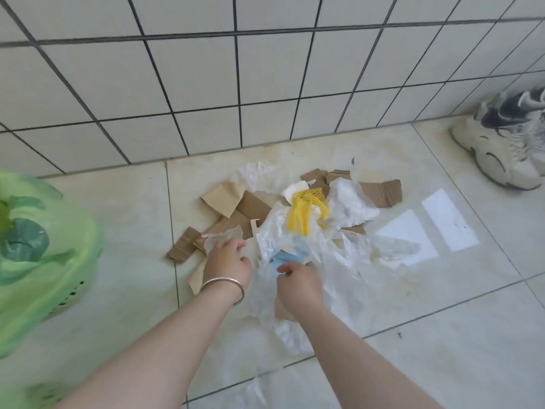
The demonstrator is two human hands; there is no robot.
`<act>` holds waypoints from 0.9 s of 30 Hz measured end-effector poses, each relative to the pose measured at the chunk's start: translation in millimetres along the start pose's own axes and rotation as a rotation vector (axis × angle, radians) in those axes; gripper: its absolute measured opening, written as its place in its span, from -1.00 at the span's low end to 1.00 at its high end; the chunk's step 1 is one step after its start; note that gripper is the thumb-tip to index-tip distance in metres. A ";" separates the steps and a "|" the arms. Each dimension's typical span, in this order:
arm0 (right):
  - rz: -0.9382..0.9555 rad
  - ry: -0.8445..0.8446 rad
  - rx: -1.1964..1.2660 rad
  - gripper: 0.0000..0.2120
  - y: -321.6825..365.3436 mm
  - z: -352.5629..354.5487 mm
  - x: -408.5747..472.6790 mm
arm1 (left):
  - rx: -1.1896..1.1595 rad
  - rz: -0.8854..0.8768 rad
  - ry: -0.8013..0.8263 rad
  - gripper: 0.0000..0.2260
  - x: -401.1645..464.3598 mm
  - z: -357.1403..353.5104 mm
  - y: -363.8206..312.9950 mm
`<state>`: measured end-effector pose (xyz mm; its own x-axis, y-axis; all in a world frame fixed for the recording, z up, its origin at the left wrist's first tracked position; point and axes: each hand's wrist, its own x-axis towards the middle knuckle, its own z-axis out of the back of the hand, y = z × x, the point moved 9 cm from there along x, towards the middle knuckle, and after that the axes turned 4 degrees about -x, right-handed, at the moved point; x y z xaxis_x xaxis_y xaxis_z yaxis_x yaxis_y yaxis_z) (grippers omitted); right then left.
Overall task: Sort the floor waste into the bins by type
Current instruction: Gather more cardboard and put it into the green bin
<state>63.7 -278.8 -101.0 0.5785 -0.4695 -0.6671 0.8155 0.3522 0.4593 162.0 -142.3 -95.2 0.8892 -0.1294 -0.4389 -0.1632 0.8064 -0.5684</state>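
Note:
A heap of waste lies on the tiled floor: brown cardboard scraps (230, 202), crumpled clear plastic film (348, 258), a yellow mesh net (306, 211) and a blue plastic piece (284, 258). My left hand (227, 261), with a metal bangle on the wrist, rests on the left side of the heap, its fingers curled around clear film and paper. My right hand (298, 283) pinches the blue plastic piece together with clear film. A green bin (44, 261) lined with a green bag stands at the left edge.
The white tiled wall (236, 84) rises right behind the heap. A pair of white and grey sneakers (507, 143) sits at the far right by the wall. Two bright sunlight patches (427, 228) fall on the floor to the right.

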 end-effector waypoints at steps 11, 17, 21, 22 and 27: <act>0.117 0.033 -0.189 -0.68 0.1 -13.3 58.6 | 0.515 -0.310 0.128 -0.66 45.1 -57.9 -42.0; 0.080 -0.120 0.102 -0.45 -3.7 32.4 86.2 | 0.351 -0.369 0.120 -0.54 61.2 -67.2 -64.9; 0.139 -0.162 0.194 -0.37 4.1 57.1 101.6 | 0.078 -0.269 0.121 -0.41 75.9 -64.9 -68.3; 0.160 -0.157 0.191 -0.37 6.5 59.3 105.7 | 0.032 -0.209 0.116 -0.41 79.0 -64.6 -65.1; 0.197 -0.190 0.154 -0.36 5.2 66.5 122.6 | -0.034 0.047 0.175 -0.19 82.9 -78.7 -41.7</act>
<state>140.2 -388.3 -141.4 0.7070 -0.5523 -0.4418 0.6724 0.3312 0.6619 208.9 -232.0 -162.7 0.7924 -0.1929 -0.5787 -0.2203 0.7941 -0.5664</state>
